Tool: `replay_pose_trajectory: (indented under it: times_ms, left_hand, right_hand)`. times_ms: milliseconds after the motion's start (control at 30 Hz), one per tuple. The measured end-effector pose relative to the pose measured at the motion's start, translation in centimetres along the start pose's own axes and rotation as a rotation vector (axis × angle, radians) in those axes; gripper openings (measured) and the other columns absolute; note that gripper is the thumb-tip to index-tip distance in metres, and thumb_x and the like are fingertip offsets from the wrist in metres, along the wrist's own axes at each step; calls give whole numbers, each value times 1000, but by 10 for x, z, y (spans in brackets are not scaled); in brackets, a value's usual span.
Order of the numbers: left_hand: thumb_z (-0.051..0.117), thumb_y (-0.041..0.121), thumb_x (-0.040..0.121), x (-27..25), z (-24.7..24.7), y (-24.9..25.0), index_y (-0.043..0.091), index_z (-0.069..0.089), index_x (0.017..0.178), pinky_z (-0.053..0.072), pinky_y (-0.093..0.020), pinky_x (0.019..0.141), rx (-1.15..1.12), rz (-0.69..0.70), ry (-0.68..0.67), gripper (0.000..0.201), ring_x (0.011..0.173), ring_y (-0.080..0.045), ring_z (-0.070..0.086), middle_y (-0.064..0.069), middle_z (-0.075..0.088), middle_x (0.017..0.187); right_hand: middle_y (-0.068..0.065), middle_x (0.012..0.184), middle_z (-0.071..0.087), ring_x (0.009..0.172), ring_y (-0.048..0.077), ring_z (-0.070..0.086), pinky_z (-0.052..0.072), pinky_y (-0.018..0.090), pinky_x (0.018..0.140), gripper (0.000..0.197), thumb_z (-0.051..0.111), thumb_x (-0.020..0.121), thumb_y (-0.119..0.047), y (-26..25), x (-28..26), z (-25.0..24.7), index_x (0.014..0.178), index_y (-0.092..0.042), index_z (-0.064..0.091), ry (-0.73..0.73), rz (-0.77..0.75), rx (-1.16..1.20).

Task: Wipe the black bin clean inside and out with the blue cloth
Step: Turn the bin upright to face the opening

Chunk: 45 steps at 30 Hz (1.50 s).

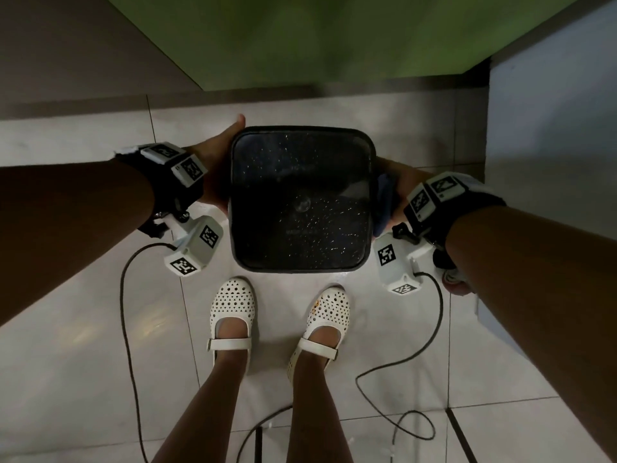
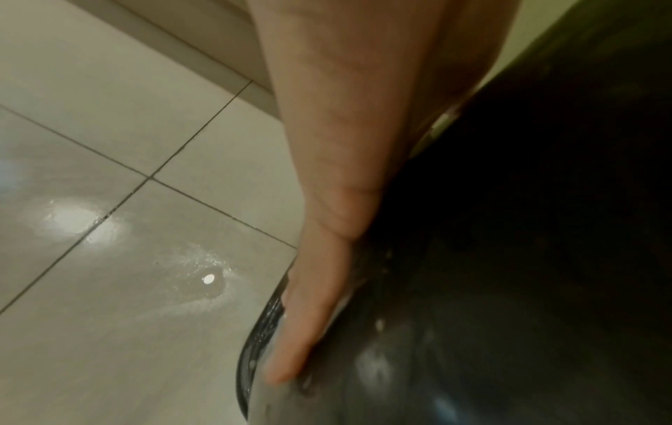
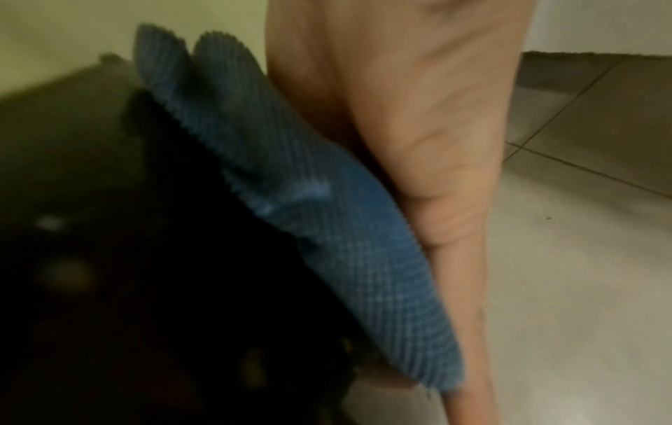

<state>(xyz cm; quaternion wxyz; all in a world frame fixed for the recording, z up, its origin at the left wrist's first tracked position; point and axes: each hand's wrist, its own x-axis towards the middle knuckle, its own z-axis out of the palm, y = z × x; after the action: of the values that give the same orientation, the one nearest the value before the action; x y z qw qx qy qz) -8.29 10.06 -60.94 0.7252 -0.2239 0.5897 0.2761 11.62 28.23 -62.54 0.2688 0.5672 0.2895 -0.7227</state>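
The black bin (image 1: 300,202) stands on the tiled floor in front of my feet, its speckled, wet-looking square face turned up toward me. My left hand (image 1: 217,162) lies flat against the bin's left side, fingers (image 2: 291,345) straight down along the wall (image 2: 509,258). On the opposite side, my right hand (image 1: 397,182) presses the blue cloth (image 1: 384,202) to the bin. In the right wrist view the cloth (image 3: 309,215) is sandwiched between my straight fingers (image 3: 454,230) and the dark bin (image 3: 145,287).
My two feet in white perforated shoes (image 1: 233,309) stand just behind the bin. Black cables (image 1: 125,312) trail over the floor on both sides. A pale cabinet (image 1: 551,128) stands at the right, a green wall behind. A wet patch (image 2: 203,281) shines on the tile left of the bin.
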Motion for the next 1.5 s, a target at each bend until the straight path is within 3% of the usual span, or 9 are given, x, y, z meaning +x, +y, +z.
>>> replay_pose_trajectory:
  times_ms: [133,267,433,767,900,1066,1166,1266,1500]
  left_hand:
    - [35,84,69,13,-9,-2,18,43,135,26,-58,110,36,-22,40,93,128,-38,43,-16,47,140]
    - [41,78,71,12,-1,-3,21,45,133,27,-54,112,63,18,60,85,132,-35,40,-9,42,144]
    - [52,74,69,-9,16,2,24,53,124,38,-58,102,108,51,98,74,115,-38,54,-14,57,127]
    - [81,56,38,-67,34,-23,29,49,125,35,-71,94,158,146,-12,97,120,-38,49,-6,50,134]
    - [85,46,41,-68,36,-53,30,48,120,45,-61,92,203,156,-52,89,116,-29,51,-1,50,134]
    - [78,9,67,-62,42,-94,46,-11,140,41,-42,99,383,339,17,121,129,-18,33,12,32,138]
    - [76,-1,67,-48,47,-115,23,-19,143,30,-16,100,574,541,176,124,128,-7,27,11,26,142]
    - [74,0,69,-26,41,-127,2,18,142,30,13,69,629,579,373,92,111,-8,43,9,42,118]
    - [57,7,86,5,29,-155,19,54,94,36,-12,67,639,413,480,14,76,-9,49,12,45,74]
  right_hand:
    - [9,134,54,119,31,54,49,35,70,67,53,81,-61,1,1,-3,133,-19,49,91,64,-136]
    - [7,104,72,100,30,63,51,36,68,66,50,77,-73,7,3,-1,118,-22,62,11,132,23]
    - [7,131,59,118,34,55,45,43,94,67,55,76,-70,5,-16,1,122,-21,60,11,78,87]
    - [6,61,70,68,23,65,48,32,75,55,44,93,-49,9,-55,3,57,-17,72,122,-170,173]
    - [6,66,71,72,24,64,48,34,82,51,43,94,-44,32,-71,0,63,-16,72,106,-204,260]
    - [5,83,59,78,20,56,46,30,87,21,53,86,-36,57,-75,3,79,-17,59,267,-102,350]
    - [0,68,56,62,16,55,49,19,50,25,47,89,-36,74,-66,1,75,-17,52,332,-110,322]
    - [9,66,51,58,28,49,33,23,43,33,46,83,-44,89,-55,4,69,-14,51,366,-56,156]
    - [7,82,57,65,21,55,44,30,50,24,41,90,-37,125,-29,0,86,-19,56,448,-113,-6]
